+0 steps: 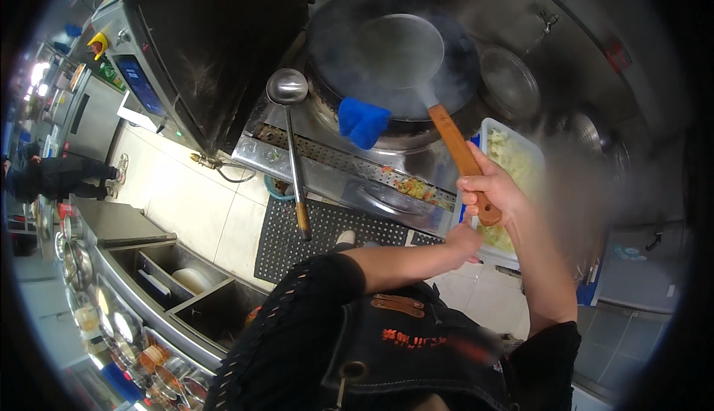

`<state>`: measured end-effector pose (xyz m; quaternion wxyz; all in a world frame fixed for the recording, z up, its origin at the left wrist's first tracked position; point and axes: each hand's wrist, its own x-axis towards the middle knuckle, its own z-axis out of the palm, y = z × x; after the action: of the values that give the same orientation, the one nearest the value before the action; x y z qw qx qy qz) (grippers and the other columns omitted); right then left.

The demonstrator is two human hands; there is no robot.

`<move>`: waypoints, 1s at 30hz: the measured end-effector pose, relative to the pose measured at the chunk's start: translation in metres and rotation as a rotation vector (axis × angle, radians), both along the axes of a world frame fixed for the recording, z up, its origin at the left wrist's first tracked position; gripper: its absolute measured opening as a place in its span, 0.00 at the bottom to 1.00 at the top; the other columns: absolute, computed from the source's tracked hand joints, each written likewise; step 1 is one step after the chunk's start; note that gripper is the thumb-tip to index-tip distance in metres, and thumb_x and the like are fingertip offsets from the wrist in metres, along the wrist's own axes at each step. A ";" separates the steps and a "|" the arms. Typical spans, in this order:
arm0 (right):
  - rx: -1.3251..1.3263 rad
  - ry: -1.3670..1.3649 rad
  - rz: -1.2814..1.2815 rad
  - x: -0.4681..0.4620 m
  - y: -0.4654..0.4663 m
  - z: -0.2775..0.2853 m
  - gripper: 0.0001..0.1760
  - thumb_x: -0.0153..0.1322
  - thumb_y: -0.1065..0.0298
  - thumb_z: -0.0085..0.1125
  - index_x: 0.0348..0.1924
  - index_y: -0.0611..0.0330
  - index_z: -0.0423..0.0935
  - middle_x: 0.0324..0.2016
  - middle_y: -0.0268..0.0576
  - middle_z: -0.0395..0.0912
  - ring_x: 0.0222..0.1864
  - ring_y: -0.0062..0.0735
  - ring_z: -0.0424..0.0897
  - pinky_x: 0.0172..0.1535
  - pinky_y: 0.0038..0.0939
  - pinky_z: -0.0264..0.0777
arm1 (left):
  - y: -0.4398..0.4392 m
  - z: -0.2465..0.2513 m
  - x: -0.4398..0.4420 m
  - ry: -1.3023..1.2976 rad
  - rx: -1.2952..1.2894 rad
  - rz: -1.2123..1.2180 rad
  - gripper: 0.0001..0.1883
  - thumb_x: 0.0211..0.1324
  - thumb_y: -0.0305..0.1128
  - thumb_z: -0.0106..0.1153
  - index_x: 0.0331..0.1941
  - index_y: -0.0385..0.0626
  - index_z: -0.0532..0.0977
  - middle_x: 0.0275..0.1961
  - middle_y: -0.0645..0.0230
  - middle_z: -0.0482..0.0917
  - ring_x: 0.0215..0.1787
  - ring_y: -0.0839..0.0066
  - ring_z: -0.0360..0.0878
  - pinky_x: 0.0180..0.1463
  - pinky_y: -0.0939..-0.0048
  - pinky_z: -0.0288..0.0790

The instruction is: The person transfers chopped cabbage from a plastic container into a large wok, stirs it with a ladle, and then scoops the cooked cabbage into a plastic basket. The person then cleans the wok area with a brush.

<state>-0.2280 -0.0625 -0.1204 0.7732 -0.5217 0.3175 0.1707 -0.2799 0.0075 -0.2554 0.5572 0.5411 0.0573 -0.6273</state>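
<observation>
My right hand (493,185) grips the wooden handle (460,151) of a large round skimmer. Its head (399,48) lies over the big dark wok (332,68), blurred by steam, so the wok's contents are hard to make out. Below that handle's end, my left hand (464,242) is close to my right hand, at the near side of a white plastic tub (538,149). Whether its fingers hold the tub's rim or anything else cannot be told. Chopped pale-green vegetable, seemingly cabbage (505,154), fills the tub, partly behind my right forearm.
A blue cloth (362,122) hangs on the wok's near rim. Across the stove's front edge lies a long-handled steel ladle (290,126). Food scraps (415,188) sit in the perforated drain channel. A large dark appliance (206,37) stands left; a person (72,176) is farther off. Behind me is a sink (195,299).
</observation>
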 end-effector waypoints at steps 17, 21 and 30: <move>0.207 -0.268 -0.127 -0.002 0.019 0.015 0.47 0.68 0.79 0.53 0.75 0.42 0.41 0.32 0.46 0.69 0.19 0.21 0.67 0.20 0.24 0.62 | -0.009 -0.024 -0.012 -0.039 -0.074 0.099 0.39 0.60 0.28 0.49 0.74 0.56 0.46 0.49 0.52 0.77 0.30 0.59 0.83 0.22 0.65 0.80; 0.005 -0.255 -0.121 -0.019 -0.006 0.021 0.49 0.68 0.82 0.53 0.76 0.42 0.40 0.30 0.42 0.70 0.19 0.23 0.69 0.21 0.27 0.64 | -0.011 -0.037 -0.015 -0.017 -0.029 0.097 0.40 0.59 0.27 0.51 0.74 0.53 0.46 0.56 0.50 0.74 0.33 0.56 0.84 0.23 0.66 0.81; -0.992 -0.006 0.121 -0.030 -0.109 0.054 0.45 0.69 0.81 0.50 0.75 0.39 0.47 0.25 0.39 0.72 0.16 0.24 0.68 0.20 0.29 0.69 | -0.003 -0.021 -0.009 0.016 -0.047 0.053 0.42 0.59 0.29 0.49 0.75 0.56 0.41 0.65 0.57 0.68 0.44 0.58 0.81 0.31 0.64 0.83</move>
<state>-0.2581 -0.1713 -0.0660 0.4216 -0.8445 0.3275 0.0422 -0.2886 0.0043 -0.2765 0.5857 0.5211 0.0616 -0.6178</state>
